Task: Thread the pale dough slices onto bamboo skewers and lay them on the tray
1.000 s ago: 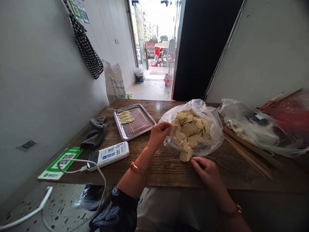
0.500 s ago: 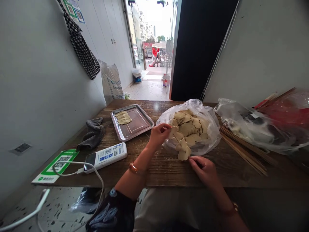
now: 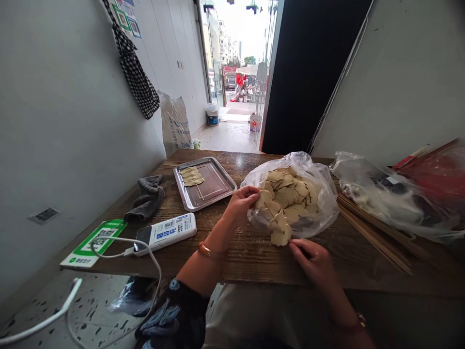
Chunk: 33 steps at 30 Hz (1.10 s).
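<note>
Between my two hands is a skewer threaded with thin tan slices [image 3: 280,229], held slanted in front of the bag. My right hand [image 3: 315,264] is closed in a pinch on the skewer's near end, most of which is hidden by fingers and slices. My left hand [image 3: 240,207] pinches a flat tan slice [image 3: 264,198] by its edge, at the skewer's far end. Just behind them, an open clear plastic bag [image 3: 325,218] holds a heap of similar slices [image 3: 286,190]. The exact food cannot be made out.
Left of the bag, a metal tray [image 3: 225,188] carries a finished-looking skewer of slices [image 3: 192,176]. Bare wooden sticks [image 3: 374,235] and plastic bags [image 3: 385,189] lie at right. A grey cloth [image 3: 145,198], a cabled power bank [image 3: 169,232] and a green code card [image 3: 96,242] are at left.
The whole view has swung slightly left, so things appear further right. The slice in my left hand sits flatter against the skewer. Both hands keep their pinch.
</note>
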Motion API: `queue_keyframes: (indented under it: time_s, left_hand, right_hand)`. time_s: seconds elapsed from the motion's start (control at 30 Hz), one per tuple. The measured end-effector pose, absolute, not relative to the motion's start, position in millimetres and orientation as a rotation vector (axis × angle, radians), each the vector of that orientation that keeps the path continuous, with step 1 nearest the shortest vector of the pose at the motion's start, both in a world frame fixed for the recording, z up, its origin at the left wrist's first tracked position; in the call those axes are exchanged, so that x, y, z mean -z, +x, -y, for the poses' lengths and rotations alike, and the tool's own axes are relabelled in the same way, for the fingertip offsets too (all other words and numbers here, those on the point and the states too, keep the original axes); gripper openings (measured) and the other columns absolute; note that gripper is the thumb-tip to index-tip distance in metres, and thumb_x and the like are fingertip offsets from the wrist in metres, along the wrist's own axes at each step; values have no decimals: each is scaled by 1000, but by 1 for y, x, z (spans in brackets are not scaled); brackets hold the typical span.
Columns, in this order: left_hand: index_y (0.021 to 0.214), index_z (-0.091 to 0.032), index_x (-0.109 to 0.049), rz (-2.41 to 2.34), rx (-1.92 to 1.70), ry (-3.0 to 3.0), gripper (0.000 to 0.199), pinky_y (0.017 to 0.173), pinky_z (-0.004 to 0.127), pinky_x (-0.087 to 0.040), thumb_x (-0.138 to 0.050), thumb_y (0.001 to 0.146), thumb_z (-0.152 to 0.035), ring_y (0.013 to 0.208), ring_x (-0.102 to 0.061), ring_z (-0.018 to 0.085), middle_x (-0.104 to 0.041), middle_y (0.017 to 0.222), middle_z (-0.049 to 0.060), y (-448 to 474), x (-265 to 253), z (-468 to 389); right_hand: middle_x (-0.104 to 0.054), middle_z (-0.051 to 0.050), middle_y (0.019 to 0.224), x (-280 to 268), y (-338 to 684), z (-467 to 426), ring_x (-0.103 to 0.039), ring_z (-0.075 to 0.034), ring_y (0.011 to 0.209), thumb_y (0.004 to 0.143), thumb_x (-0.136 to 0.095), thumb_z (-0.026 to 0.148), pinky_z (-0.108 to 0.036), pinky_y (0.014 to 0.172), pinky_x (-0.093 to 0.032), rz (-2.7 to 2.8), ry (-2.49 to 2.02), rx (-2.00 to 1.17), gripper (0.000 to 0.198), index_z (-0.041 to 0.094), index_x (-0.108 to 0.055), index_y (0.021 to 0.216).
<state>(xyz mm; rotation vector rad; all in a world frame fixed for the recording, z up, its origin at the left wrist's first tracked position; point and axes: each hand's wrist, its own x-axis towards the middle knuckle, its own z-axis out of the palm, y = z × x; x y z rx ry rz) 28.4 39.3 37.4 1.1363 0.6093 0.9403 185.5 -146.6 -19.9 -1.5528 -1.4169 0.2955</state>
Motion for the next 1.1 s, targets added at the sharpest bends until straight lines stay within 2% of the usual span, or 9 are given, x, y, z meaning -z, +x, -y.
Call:
queue_keyframes:
  time_s: [0.37,0.63,1.1]
  left_hand:
    - [76,-12,-65,-568,-900,1103,32,46,19,-26,-82,57,-31,48,-39,4,-53,57,-4,31,-37,-35]
    - [77,-11,-64,-559,-926,1187,34,47,19,-30,-80,60,-35,49,-41,5,-55,59,-2,33,-39,-31]
    - [81,-13,-64,-588,-911,1469,18,49,20,-31,-68,70,-28,50,-42,6,-51,56,-4,36,-38,-30]
  right_hand:
    - [-76,-6,83,20,187,146,-71,-23,75,86,-58,34,-30,68,-56,1431,-1561,-285,22,21,-75,81]
    - [-76,-6,83,22,187,146,-71,-23,76,85,-58,35,-31,69,-56,1403,-1580,-286,22,21,-75,83]
    - [-76,-7,84,19,186,145,-70,-24,77,87,-55,39,-32,70,-55,1392,-1613,-316,28,20,-75,83]
